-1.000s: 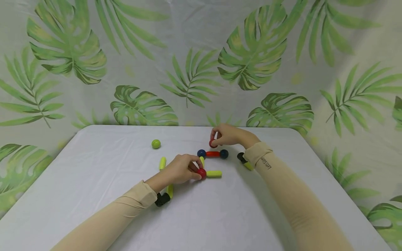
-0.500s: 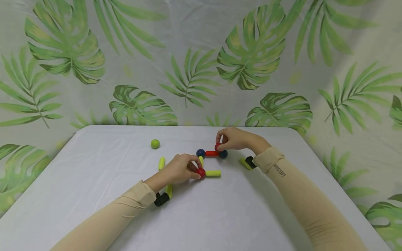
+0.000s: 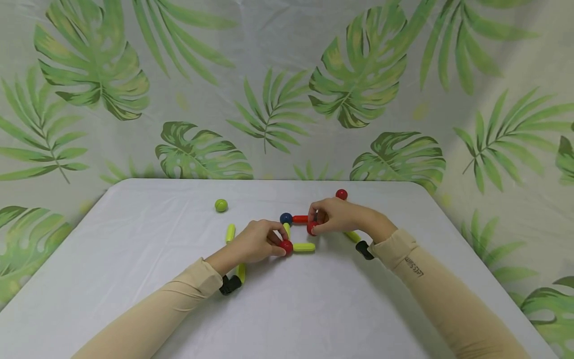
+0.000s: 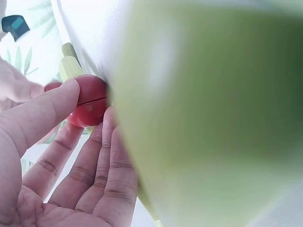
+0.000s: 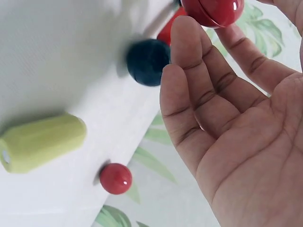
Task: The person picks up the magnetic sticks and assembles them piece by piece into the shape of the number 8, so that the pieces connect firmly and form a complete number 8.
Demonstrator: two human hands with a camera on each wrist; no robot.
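Observation:
My left hand (image 3: 259, 241) pinches a red ball (image 3: 285, 247) between thumb and fingers. This ball touches a yellow-green rod (image 3: 304, 247) pointing right and another short yellow-green rod (image 3: 287, 228) leading to a blue ball (image 3: 286, 218). From the blue ball a red rod (image 3: 300, 219) runs right. A second blue ball (image 5: 148, 62) shows in the right wrist view, by the fingertips; in the head view my right hand (image 3: 339, 215) mostly hides it. That hand holds another red ball (image 3: 312, 228) in front of the red rod's right end, above the yellow-green rod's tip.
A loose red ball (image 3: 341, 194) lies beyond the right hand. A green ball (image 3: 221, 205) sits at back left. Yellow-green rods lie left (image 3: 230, 233) and right (image 3: 353, 236). Black wrist cameras (image 3: 230, 285) sit under both wrists. Leaf-patterned cloth (image 3: 269, 119) hangs behind the white table (image 3: 287, 319).
My right hand has carried its red ball from behind the red rod, rightward and then nearer to me. The loose red ball at the back has come into view. My left hand stays put.

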